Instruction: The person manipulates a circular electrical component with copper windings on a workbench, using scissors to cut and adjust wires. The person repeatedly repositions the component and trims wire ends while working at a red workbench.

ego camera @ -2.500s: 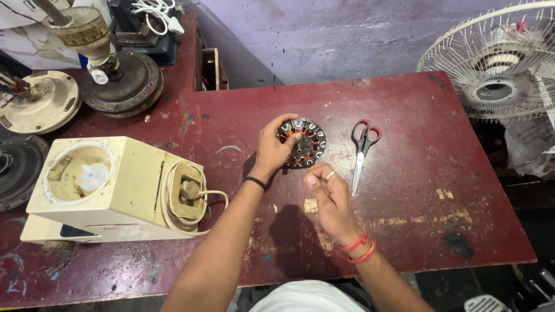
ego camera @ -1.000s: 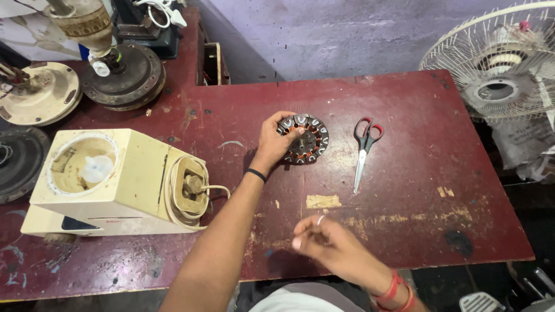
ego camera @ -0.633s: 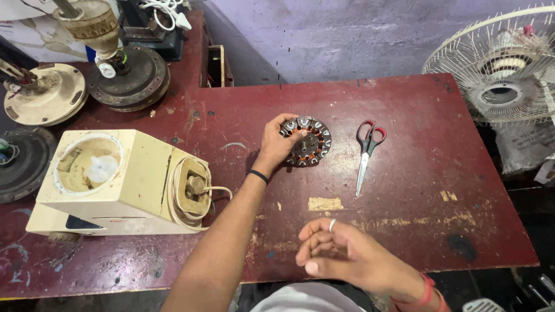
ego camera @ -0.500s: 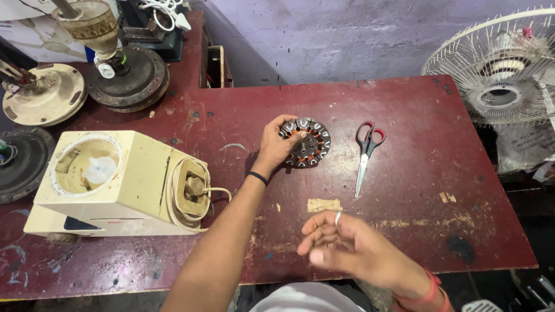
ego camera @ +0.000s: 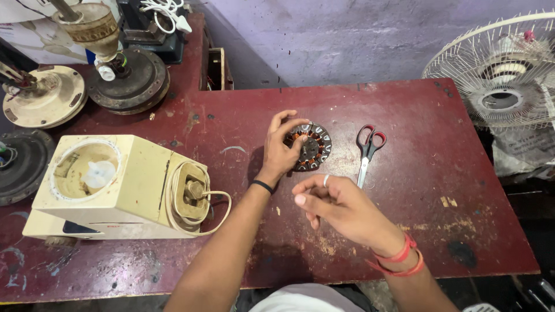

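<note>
A round motor stator (ego camera: 315, 151) with copper windings lies on the dark red table (ego camera: 416, 231). My left hand (ego camera: 280, 149) grips its left rim, thumb and fingers curled over the edge. My right hand (ego camera: 338, 207) hovers above the table just in front of the stator, with a ring on one finger and red threads at the wrist. Its thumb and forefinger are pinched together, the other fingers curled. Nothing shows between them, and anything thin there is too fine to see.
Red-handled scissors (ego camera: 367, 153) lie right of the stator. A cream mixer base (ego camera: 115, 185) with a coiled cord stands at the left. Several ceiling-fan motors (ego camera: 130, 81) sit at the back left. A white table fan (ego camera: 503, 75) stands beyond the right edge.
My right hand drew back toward my body, then moved forward again toward the stator, now covering a small paper scrap. My left hand stayed on the stator.
</note>
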